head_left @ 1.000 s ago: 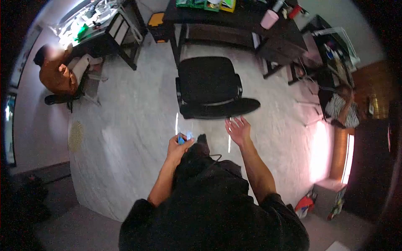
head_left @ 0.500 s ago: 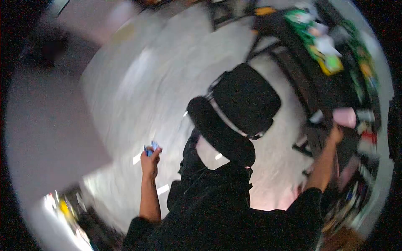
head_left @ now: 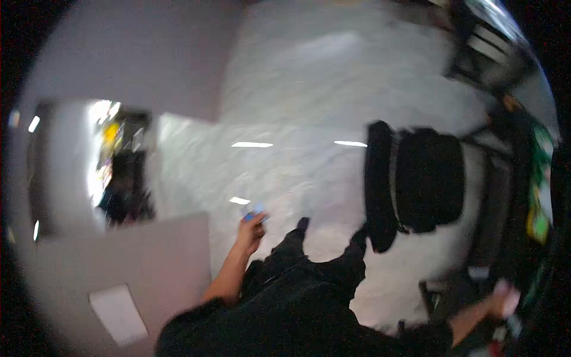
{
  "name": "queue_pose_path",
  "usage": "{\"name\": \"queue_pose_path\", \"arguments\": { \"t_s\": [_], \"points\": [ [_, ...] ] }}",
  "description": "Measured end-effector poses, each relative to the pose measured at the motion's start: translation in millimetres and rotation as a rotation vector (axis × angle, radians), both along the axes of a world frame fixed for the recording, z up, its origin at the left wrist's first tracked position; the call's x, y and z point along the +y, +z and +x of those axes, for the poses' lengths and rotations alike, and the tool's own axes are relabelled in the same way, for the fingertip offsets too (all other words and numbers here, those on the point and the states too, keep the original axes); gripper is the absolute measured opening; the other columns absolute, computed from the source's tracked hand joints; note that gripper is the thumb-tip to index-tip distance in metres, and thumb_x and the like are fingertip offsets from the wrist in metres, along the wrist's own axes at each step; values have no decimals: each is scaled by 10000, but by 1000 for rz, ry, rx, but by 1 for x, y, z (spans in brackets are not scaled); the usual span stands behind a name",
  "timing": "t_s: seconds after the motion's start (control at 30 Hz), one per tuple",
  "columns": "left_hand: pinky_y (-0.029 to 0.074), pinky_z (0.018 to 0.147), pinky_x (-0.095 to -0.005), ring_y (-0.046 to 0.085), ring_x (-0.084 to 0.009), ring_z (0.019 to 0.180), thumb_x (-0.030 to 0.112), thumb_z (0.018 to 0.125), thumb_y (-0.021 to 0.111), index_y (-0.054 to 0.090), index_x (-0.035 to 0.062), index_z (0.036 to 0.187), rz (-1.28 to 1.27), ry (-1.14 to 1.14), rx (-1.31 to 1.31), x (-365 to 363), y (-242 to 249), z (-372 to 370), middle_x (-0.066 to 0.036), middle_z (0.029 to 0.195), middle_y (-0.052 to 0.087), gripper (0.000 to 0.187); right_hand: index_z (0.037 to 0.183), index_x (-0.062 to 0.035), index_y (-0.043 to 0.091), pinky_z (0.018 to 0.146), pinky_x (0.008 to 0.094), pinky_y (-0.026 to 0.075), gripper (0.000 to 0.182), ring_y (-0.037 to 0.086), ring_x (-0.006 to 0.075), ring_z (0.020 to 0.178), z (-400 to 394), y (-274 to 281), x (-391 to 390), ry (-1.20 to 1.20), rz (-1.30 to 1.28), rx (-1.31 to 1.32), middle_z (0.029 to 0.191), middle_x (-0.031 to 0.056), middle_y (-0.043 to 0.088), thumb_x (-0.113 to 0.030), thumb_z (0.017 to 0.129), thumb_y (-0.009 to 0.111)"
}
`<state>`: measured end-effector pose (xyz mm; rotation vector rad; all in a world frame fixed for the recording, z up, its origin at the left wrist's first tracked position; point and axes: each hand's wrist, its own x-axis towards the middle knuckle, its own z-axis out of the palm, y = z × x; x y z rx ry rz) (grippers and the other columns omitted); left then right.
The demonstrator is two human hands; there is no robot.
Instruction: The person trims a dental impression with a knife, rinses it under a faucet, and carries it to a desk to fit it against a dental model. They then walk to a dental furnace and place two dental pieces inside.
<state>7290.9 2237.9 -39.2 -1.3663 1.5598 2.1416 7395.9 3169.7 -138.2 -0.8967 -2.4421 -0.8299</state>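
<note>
My left hand (head_left: 253,233) is raised over the floor in front of my legs, its fingers closed on a small blue object (head_left: 256,214) whose kind is too blurred to make out. Far out to the right, my right hand (head_left: 495,303) is at a pale pink cup-like thing (head_left: 508,298) beside the dark table. Motion smears those fingers, but they appear to be around it. A small whitish item (head_left: 478,272) lies close by that hand.
A black-cushioned chair (head_left: 428,178) stands right of my legs. Green and yellow packages (head_left: 540,208) are along the right edge. At left are a grey panel-like surface (head_left: 172,250) with a white sheet (head_left: 119,315), and a bright cluttered opening (head_left: 122,160).
My view has turned left, so the chair and packages have shifted right and the white sheet has come into view. Both hands stay with the same blue and pink things.
</note>
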Motion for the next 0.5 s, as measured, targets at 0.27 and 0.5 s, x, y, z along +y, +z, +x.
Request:
{"name": "queue_pose_path", "arguments": {
  "t_s": [0.27,0.5],
  "points": [
    [253,398,-209,343,-55,436,181,878,712,551,113,926,82,141,23,-44,-20,6,9,748,587,181,1073,-200,626,721,382,504,314,631,227,878,-26,47,-60,-247,-209,-3,1013,36,637,-418,854,677],
    [297,442,-205,384,-40,492,215,896,710,520,108,831,159,149,171,-13,12,8,-63,938,646,228,1179,-220,582,797,404,492,352,614,243,982,-21,43,-45,-305,-67,-105,1134,41,612,-379,874,660]
  ]
}}
